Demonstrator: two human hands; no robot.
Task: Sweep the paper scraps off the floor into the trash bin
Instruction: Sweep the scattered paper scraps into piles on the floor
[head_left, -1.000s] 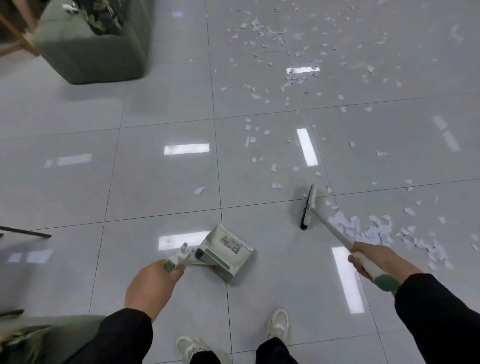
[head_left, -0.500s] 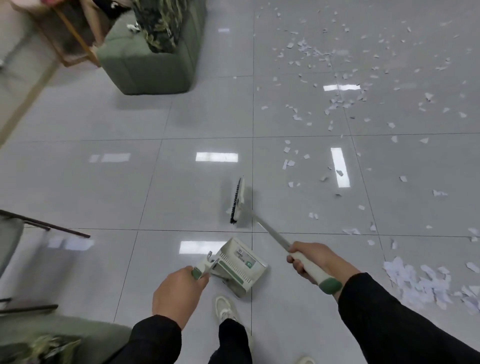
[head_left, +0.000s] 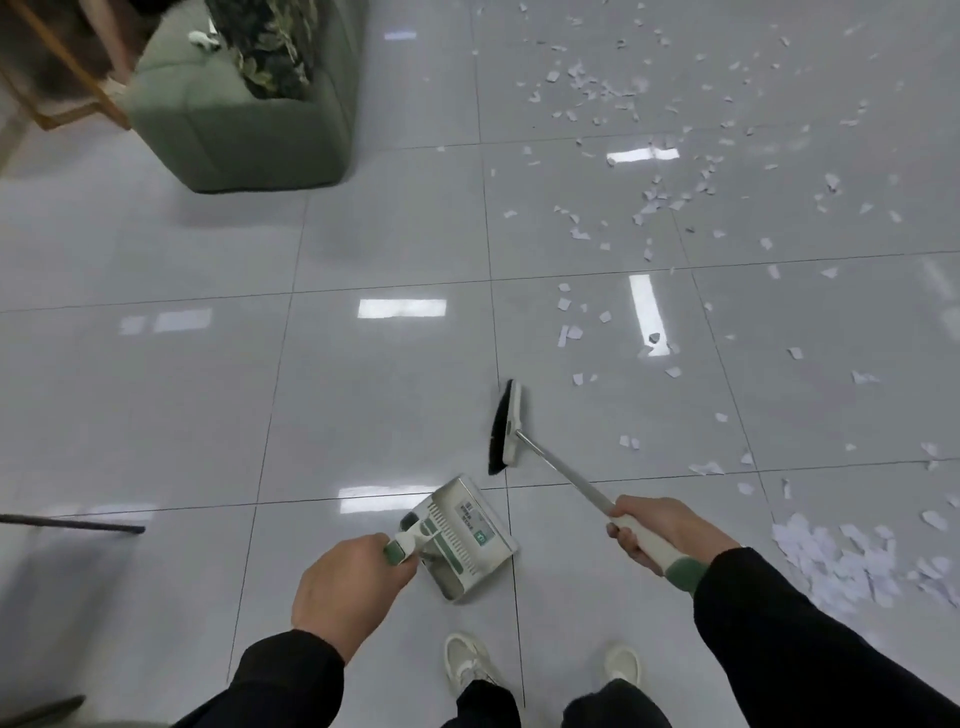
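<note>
Right hand (head_left: 662, 530) wrapped round white-handled black-bristled broom (head_left: 506, 428), left hand (head_left: 348, 590) gripping white-and-green plastic dustpan (head_left: 465, 535) low, probably awaiting white paper scraps (head_left: 841, 561).

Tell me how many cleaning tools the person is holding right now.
2. The dustpan hangs low at centre, held by the left hand; the broom reaches forward just right of it, held by the right hand.

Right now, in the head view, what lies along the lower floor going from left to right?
Thin dark rod → left hand → white and green plastic dustpan → right hand on the white-handled broom → heap of white paper scraps.
</note>
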